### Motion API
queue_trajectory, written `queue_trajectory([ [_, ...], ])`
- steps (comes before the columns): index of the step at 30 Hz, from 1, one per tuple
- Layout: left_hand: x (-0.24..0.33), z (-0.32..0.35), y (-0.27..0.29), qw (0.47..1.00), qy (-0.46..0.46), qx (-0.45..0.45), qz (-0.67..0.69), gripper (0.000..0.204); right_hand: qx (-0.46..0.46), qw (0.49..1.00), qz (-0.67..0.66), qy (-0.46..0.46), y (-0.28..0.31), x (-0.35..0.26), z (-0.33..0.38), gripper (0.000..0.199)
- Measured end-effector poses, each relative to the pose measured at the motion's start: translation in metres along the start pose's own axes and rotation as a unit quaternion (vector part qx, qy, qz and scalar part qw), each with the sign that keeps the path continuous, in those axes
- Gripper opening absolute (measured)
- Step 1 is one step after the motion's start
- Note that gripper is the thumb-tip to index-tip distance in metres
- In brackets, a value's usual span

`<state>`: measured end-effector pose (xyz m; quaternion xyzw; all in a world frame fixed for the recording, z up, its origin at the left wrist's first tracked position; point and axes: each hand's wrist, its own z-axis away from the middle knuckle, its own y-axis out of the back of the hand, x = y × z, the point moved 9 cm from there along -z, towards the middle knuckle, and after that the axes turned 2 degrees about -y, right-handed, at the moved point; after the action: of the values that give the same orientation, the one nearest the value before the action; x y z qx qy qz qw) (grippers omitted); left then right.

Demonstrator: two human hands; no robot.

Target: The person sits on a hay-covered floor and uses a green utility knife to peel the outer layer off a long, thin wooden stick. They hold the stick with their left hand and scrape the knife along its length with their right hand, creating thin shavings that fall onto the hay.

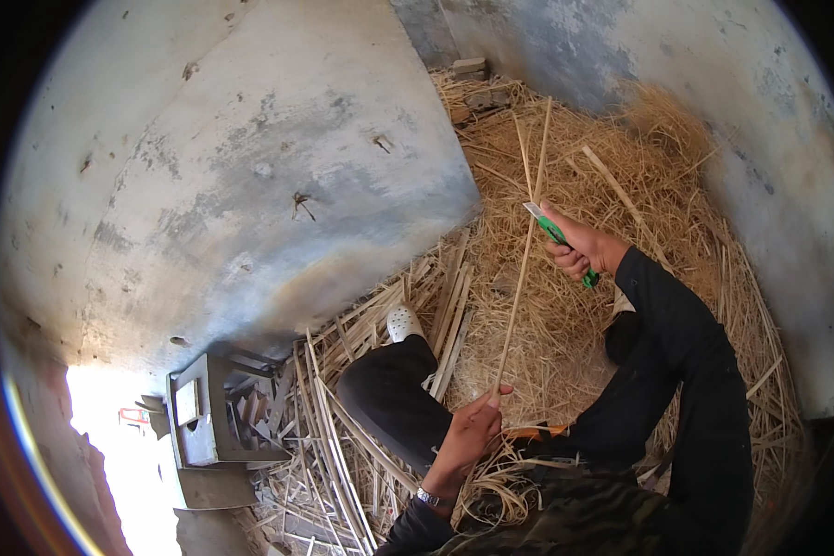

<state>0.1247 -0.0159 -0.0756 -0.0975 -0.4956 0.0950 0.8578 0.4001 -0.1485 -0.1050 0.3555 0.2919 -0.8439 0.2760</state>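
A straw-covered floor [565, 343] spreads around me; at lower centre the left hand [473, 430] pinches the near end of a long pale strip [517, 289], the right hand [579, 245] closed round a green knife [553, 230] where it forks, right of centre. They seem to be splitting it, and another stroke calls for steady tension. Beyond, stained walls [250, 167] fill the upper frame.

Glaring daylight burns the opening [120, 463] at lower left to white. Elsewhere the light is soft and dimmer; the black trousers [385, 394] lose detail. The wall [250, 185] bends toward a black, colour-fringed fisheye rim.
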Motion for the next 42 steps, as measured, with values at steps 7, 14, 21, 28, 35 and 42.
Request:
queue_trajectory([
  [7,0.007,-0.010,-0.001,0.978,0.032,-0.012,0.208,0.038,0.254,0.723,0.570,0.296,-0.071,-0.019,0.051,0.077],
  [14,0.025,-0.012,-0.013,0.986,0.014,-0.001,0.168,0.037,0.313,0.586,0.612,0.428,-0.087,-0.032,0.062,0.075],
  [21,0.019,-0.009,-0.017,0.989,0.002,-0.006,0.148,0.036,0.371,0.486,0.634,0.474,-0.100,-0.023,0.073,0.075],
  [28,0.004,0.013,-0.032,0.996,0.034,-0.046,0.073,0.041,0.443,0.617,0.579,0.295,0.044,-0.070,0.053,0.075],
  [35,0.013,-0.002,-0.013,0.998,-0.029,0.011,0.053,0.039,0.274,0.600,0.621,0.423,-0.115,-0.005,0.065,0.077],
  [42,0.022,-0.001,-0.020,0.998,-0.052,0.009,0.019,0.039,0.357,0.566,0.598,0.441,-0.074,-0.036,0.057,0.079],
])
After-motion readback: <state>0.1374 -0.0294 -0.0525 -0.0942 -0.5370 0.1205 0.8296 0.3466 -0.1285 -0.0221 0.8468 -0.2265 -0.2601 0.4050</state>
